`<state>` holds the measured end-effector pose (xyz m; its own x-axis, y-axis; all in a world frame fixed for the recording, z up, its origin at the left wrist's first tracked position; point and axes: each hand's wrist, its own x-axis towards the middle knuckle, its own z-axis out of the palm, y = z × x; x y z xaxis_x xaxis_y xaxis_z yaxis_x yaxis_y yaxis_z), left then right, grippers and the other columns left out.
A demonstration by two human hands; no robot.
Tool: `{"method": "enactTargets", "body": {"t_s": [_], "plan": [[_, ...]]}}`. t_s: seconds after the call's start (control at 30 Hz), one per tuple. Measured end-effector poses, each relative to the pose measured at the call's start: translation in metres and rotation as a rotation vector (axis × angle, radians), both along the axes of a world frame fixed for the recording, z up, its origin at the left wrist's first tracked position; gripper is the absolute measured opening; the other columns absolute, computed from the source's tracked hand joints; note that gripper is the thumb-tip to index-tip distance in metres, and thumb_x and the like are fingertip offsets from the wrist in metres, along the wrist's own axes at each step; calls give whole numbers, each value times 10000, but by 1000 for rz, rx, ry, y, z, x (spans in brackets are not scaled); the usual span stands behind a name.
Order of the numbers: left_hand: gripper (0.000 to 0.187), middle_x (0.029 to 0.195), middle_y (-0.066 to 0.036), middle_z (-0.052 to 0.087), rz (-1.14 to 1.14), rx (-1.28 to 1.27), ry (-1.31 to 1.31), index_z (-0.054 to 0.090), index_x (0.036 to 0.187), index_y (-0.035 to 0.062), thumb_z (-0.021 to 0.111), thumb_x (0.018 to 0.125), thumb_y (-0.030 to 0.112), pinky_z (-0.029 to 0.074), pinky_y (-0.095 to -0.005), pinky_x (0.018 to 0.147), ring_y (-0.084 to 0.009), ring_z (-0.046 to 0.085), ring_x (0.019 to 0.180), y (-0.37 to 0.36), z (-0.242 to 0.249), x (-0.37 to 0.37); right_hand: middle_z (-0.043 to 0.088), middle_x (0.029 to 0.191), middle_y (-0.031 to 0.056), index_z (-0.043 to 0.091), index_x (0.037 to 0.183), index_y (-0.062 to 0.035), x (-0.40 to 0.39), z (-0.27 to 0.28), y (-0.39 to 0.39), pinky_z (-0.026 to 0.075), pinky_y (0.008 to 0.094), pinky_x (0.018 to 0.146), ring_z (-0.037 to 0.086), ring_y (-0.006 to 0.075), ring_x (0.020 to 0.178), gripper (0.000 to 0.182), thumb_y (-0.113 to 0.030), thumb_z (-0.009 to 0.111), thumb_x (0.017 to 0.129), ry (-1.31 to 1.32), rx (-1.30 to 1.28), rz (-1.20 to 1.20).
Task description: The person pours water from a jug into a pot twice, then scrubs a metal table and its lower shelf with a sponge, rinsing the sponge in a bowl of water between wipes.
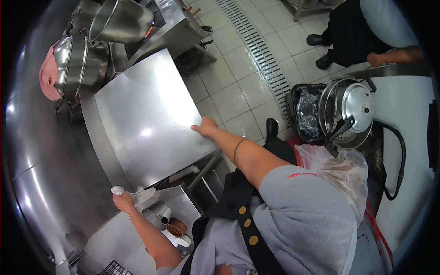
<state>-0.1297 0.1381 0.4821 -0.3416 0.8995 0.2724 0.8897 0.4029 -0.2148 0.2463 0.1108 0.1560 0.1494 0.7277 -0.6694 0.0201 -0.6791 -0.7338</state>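
A bunched white cloth (118, 190) is closed in my left hand (123, 201), beside the near corner of a shiny stainless-steel panel (146, 119). Part of the cloth trails out to the right of that hand. My right hand (206, 127) is closed on the panel's right edge, thumb on top; the fingers beneath are partly hidden. Just below the panel, a metal cup (158, 213) and a brown strainer-like piece (176, 227) lie in a steel basin or tray.
Large steel pots (121, 20) stand at the upper left, near a burner flame (149, 31). A floor drain (256, 46) crosses the tiles. On the right are a pressure cooker (357, 107), a foil-lined tray (308, 110) and a plastic bag (339, 169). Another person (357, 32) stands at the upper right.
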Motion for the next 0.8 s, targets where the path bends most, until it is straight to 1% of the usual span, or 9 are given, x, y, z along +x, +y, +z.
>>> {"method": "enactTargets", "body": {"t_s": [0.13,0.27,0.4,0.57,0.63,0.67,0.7,0.77,0.8], "plan": [[363,1083,-200,743,-21,-17,-49,717,1126,62,725,893,341,532,-522,879,-432,691,1041,-3,4,-2,665,1279,248,605,1319,46,9,0,-4,510,416,1010,649,367,1186,776,-464,849,787,55,-18,46],[362,1086,-198,744,50,-46,8,721,1125,63,737,891,339,530,-520,881,-422,693,1051,0,0,-5,643,1318,249,569,1353,60,13,-4,0,506,415,1022,631,364,1219,772,-371,874,789,173,-48,-30],[357,1081,-195,746,-13,3,0,727,1112,67,751,882,338,533,-512,880,-418,696,1049,-8,-2,0,626,1339,257,545,1371,77,21,-2,-6,503,413,1031,610,357,1254,758,-307,876,807,287,-127,-39],[314,1016,-191,754,-39,81,-21,740,1055,68,755,868,320,538,-508,846,-418,707,990,-25,-3,34,599,1379,261,527,1382,98,13,-52,-20,501,431,1037,607,367,1259,730,-222,871,824,332,-57,-114],[273,965,-191,753,-90,98,-20,748,1000,63,753,849,291,535,-512,810,-419,710,930,-41,-3,43,601,1369,270,523,1379,111,49,-9,-39,505,427,1031,609,366,1253,735,-215,875,822,369,-84,-138],[240,952,-199,747,-136,142,-79,746,967,51,746,836,252,527,-507,785,-415,705,891,-48,-4,42,603,1359,279,519,1375,124,65,8,-51,508,423,1025,610,364,1247,740,-208,878,820,414,-127,-156],[240,952,-199,747,-121,151,-87,746,967,51,746,836,252,527,-507,785,-415,705,891,-56,-5,40,603,1359,279,519,1375,124,74,8,-60,508,423,1025,610,364,1247,740,-208,878,820,405,-122,-141],[224,934,-202,743,-236,132,-167,741,953,38,745,837,229,524,-494,774,-412,701,874,-71,-3,37,623,1319,279,506,1364,155,92,8,-72,525,413,992,632,347,1200,766,-187,895,799,381,-55,-125],[198,908,-198,739,-234,165,-177,734,931,27,742,835,200,522,-491,757,-414,698,848,-79,-4,46,637,1296,269,517,1349,159,100,4,-79,533,406,972,646,333,1166,764,-181,904,786,368,-58,-122]]}}
